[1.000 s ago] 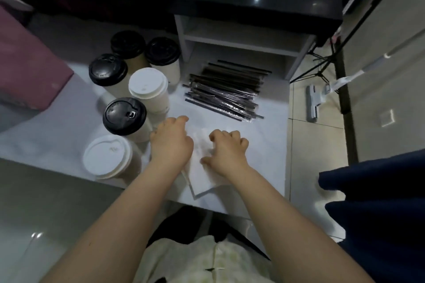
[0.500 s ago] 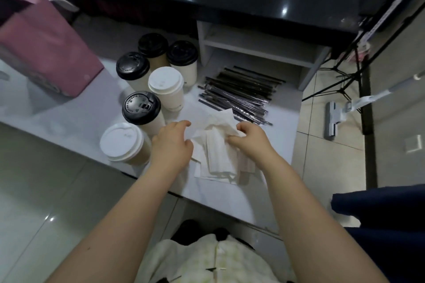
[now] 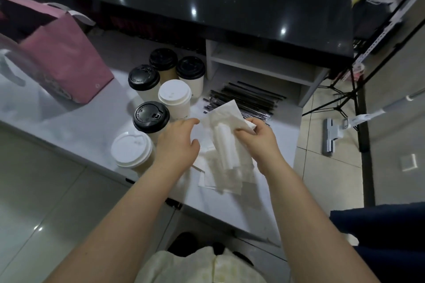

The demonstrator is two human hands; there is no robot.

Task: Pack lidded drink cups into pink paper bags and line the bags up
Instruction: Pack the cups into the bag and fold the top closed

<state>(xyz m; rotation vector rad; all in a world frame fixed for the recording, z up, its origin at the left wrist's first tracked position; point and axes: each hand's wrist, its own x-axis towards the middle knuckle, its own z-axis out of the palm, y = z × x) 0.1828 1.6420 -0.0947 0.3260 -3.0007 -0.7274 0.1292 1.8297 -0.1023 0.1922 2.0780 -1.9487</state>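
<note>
Lifting | right hand point(image 3: 257, 142) pinches napkin point(image 3: 222, 118), raised higher | left hand point(image 3: 177, 145) beside

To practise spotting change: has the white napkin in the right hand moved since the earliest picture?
Yes. The right hand has lifted the napkin off the pile; its top edge now overlaps the straws.

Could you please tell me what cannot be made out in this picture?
Head view:
Pink paper bag: blurred, its left part cut off by the frame edge.
Cups: contents hidden by their lids.
Straws: partly covered by the napkin that the right hand pinches.
Nearest black lid: lettering too small to read.
</note>
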